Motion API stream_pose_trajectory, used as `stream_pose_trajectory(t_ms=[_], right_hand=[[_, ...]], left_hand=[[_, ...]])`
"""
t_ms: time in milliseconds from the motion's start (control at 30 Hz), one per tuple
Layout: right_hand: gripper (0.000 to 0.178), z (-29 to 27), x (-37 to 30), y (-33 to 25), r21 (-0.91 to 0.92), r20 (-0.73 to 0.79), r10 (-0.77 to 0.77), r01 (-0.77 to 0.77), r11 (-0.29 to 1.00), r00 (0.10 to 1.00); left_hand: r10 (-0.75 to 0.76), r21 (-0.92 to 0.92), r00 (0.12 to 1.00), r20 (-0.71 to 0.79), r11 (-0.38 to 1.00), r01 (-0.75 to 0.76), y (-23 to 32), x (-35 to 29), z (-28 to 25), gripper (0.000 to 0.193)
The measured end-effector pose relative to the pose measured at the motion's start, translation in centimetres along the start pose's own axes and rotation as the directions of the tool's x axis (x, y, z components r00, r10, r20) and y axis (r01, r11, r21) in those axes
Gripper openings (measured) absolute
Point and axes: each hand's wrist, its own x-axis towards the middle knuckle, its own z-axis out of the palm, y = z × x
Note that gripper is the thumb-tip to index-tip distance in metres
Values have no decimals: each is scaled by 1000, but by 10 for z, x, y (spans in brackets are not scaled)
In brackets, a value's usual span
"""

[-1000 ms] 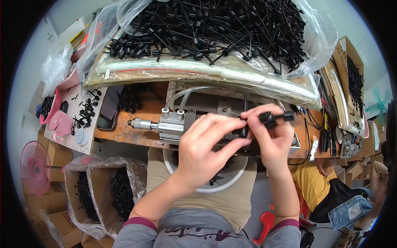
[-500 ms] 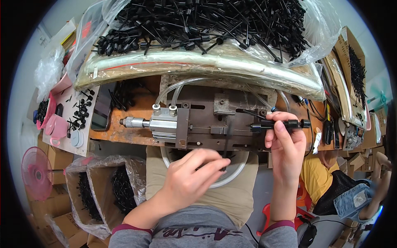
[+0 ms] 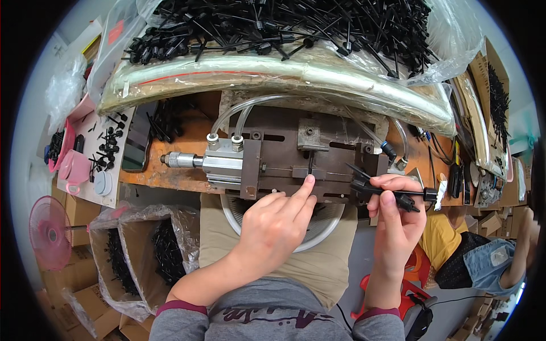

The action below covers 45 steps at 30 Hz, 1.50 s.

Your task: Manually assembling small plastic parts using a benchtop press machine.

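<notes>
A rusty metal fixture (image 3: pixel 318 153) with a silver air cylinder (image 3: pixel 219 162) and clear hoses lies on the orange bench. My left hand (image 3: pixel 276 224) reaches up to it, its index fingertip touching a thin black pin standing in the fixture's slot (image 3: pixel 310 168). My right hand (image 3: pixel 395 219) is at the fixture's right end, fingers closed on a bunch of black plastic rod parts (image 3: pixel 392 193) that point right. A white round bowl (image 3: pixel 233 210) sits in my lap under both hands.
A big clear bag heaped with black rod parts (image 3: pixel 284 28) fills the bench's back. Small black parts, pink cups (image 3: pixel 73 167) and a phone lie at the left. Bag-lined cartons of parts (image 3: pixel 145 250) and a pink fan (image 3: pixel 48 230) stand lower left. Another person sits at the right edge.
My left hand moved from my right hand down to the bowl, then up to the fixture's slot. My right hand shifted right and lower with the black parts.
</notes>
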Motion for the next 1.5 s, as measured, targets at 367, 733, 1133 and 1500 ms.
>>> stream_pose_trajectory(t_ms=[367,733,1133,1500], right_hand=[[17,-2,-8,2,108,6,68,-68,992,998],[10,2,-12,3,210,15,191,-190,959,981],[29,6,-6,24,-602,572,-597,783,160,562],[23,-3,-14,26,-372,-1,-509,472,799,861]], left_hand=[[-20,-21,1000,17,1000,21,-2,-2,1,25],[-47,-96,999,14,994,49,-1,3,-7,30],[-132,-720,991,-10,689,85,11,-2,-42,36],[-1,-418,994,-108,907,-44,5,-12,-28,33]])
